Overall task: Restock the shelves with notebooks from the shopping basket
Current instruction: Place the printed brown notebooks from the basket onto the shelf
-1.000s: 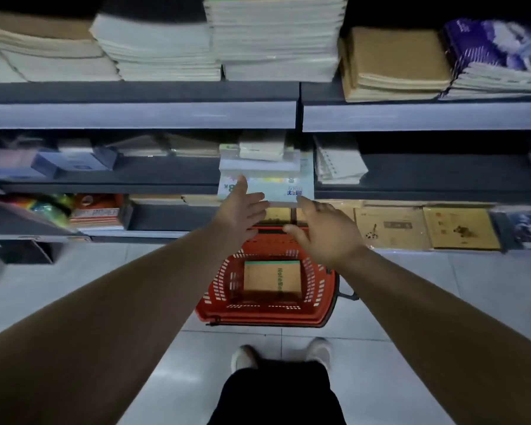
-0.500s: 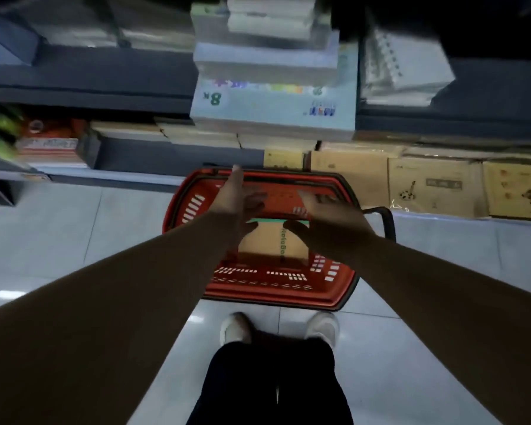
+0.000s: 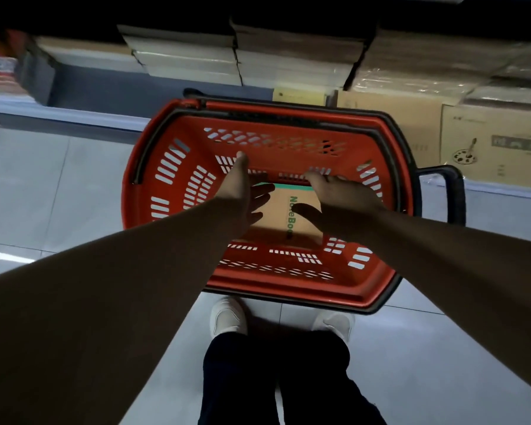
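Reaching down into the red shopping basket (image 3: pixel 288 285), both hands hang over the one notebook (image 3: pixel 281 204) lying flat on its floor, a brown cover with a green strip along the far edge (green lettering reads NoteBook, partly under a thumb). The left hand (image 3: pixel 242 194) stands on edge at the notebook's left side, thumb up, fingers straight and slightly apart, holding nothing. The right hand (image 3: pixel 341 200) is palm down at the right side, fingers spread, thumb stretched over the cover. Whether either hand touches the cover cannot be told. The basket sits on the pale tiled floor (image 3: pixel 59 194), its black handle (image 3: pixel 455 194) jutting right. Just beyond it the lowest shelf (image 3: pixel 89 115) holds wrapped stacks (image 3: pixel 190 62) of notebooks. White shoes (image 3: pixel 227 317) stand at the basket's near rim.
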Tool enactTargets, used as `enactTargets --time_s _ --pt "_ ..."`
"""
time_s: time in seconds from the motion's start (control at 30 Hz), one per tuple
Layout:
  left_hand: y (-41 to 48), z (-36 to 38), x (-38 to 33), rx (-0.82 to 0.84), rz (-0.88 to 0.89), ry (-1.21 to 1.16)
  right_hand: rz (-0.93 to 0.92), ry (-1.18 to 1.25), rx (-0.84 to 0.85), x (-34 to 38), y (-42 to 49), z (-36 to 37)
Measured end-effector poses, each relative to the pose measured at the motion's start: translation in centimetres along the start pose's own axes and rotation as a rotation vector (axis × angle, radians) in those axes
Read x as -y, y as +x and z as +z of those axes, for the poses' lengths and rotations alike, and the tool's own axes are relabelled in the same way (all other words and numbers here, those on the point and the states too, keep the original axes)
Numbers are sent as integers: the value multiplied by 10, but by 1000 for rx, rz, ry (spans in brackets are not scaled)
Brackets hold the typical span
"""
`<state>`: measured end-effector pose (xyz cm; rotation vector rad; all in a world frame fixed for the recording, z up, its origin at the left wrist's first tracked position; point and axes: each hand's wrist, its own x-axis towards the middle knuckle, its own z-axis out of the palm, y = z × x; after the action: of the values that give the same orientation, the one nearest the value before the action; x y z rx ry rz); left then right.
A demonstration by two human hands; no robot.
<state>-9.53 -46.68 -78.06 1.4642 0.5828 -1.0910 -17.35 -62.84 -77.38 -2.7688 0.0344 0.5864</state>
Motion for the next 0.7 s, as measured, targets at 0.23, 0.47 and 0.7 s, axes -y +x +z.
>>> enactTargets --time_s 0.23,0.47,0.7 --pt "72 -13 30 -2 -19 145 60 108 68 -36 37 57" --pt "150 -30 54 -99 -19 179 113 -26 149 -71 77 113" --pt "209 -43 77 -314 168 188 116 -69 240 -87 128 165"
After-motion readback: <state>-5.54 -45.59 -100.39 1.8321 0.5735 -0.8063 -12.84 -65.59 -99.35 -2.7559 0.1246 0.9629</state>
